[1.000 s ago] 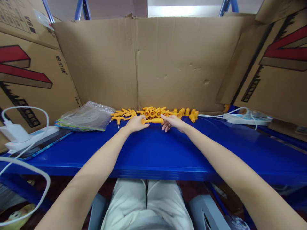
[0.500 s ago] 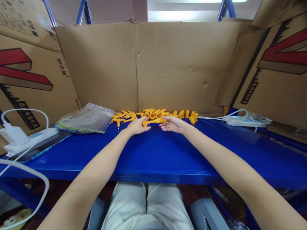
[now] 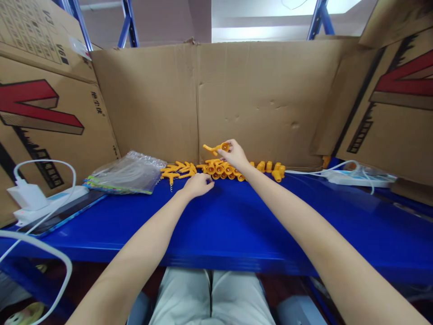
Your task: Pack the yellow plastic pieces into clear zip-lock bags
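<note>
A: What's in the hands?
B: The right hand point(image 3: 236, 154) grips a yellow piece point(image 3: 223, 146) by its cup end, raised above the pile of yellow cups point(image 3: 219, 170), its thin handle pointing left. The left hand point(image 3: 198, 185) sits lower, fingers curled inward; I can't tell whether it's closed on anything.

A: How much room at the back?
B: Little. The cups and the yellow T-handles point(image 3: 172, 176) crowd the back edge, near the upright cardboard point(image 3: 264, 99). Above them, the raised piece has air around it.

A: And toward the front?
B: Wide open. The blue worktop point(image 3: 216, 221) is bare from the pile to its front edge, between the forearms too.

A: The sides?
B: Clear plastic bags point(image 3: 126, 174), a phone point(image 3: 67, 210) and a power strip point(image 3: 50, 203) take up the left; another strip point(image 3: 360, 178) and its white cable lie at back right.
</note>
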A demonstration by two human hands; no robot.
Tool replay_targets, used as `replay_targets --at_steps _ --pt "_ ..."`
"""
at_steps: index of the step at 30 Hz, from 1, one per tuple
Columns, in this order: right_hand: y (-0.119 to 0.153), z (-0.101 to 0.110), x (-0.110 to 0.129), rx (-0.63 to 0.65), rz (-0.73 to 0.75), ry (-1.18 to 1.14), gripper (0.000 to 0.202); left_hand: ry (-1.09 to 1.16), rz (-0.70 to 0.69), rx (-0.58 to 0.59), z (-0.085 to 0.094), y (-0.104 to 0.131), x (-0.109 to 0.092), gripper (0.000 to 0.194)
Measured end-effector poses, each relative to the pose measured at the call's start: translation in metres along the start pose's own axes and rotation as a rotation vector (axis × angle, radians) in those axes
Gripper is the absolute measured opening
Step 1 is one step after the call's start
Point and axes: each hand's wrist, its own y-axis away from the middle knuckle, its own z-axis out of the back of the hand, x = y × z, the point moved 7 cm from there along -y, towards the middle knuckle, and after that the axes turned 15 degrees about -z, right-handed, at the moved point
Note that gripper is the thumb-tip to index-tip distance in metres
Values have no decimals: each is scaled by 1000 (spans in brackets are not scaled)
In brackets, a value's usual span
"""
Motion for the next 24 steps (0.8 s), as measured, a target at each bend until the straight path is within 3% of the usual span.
replay_targets --at_steps 4,8,19,24 --pt "5 -23 -1 -115 149 539 29 -16 -36 62 -7 -1 -1 25" --pt "6 -42 -14 -106 157 827 34 -28 -49 91 -10 -1 0 25" --pt "4 -55 -21 -146 184 923 31 14 -53 99 -14 -1 0 25" --pt "5 -55 -22 -117 124 906 32 4 -58 111 -15 -1 -1 25"
